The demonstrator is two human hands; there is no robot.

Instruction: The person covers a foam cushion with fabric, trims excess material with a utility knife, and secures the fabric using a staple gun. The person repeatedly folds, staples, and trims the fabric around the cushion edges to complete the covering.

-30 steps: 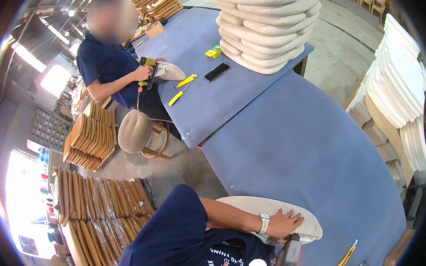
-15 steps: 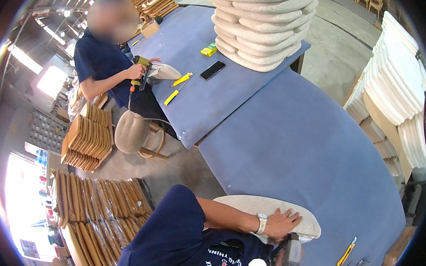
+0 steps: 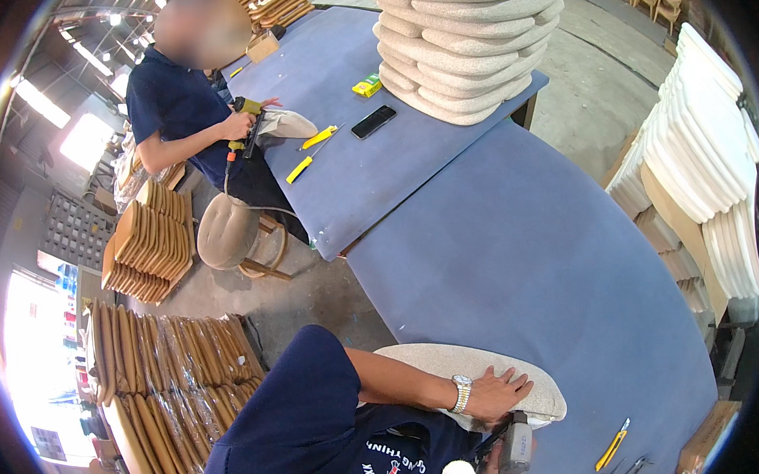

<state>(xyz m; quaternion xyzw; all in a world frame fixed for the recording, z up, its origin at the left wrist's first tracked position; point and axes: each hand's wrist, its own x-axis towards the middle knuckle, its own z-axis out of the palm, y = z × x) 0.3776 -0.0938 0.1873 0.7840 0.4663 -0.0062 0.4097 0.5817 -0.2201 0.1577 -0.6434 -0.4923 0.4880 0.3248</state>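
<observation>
A cream fabric seat cushion (image 3: 452, 358) lies at the near edge of the blue table. My left hand (image 3: 498, 396), with a metal wristwatch above it, rests on the cushion with its fingers spread. Just below that hand, at the cushion's near edge, is a grey and black staple gun (image 3: 516, 444). My right hand (image 3: 495, 467) is wrapped round the gun's grip, partly hidden by the gun and my shirt. Whether the gun's nose touches the cushion cannot be made out.
On the blue table (image 3: 515, 239) lie a yellow cutter (image 3: 613, 444), a phone (image 3: 374, 122) and yellow-handled tools (image 3: 302, 167). Stacked cushions (image 3: 465, 55) stand at the back. Across the table a co-worker (image 3: 179, 110) holds another staple gun (image 3: 245, 116). Wrapped brown seats (image 3: 168, 348) are piled left, white foam (image 3: 701, 138) right.
The whole view has shifted slightly to the left. My left hand keeps its place on the cushion, and the staple gun stays beside it, hardly moved.
</observation>
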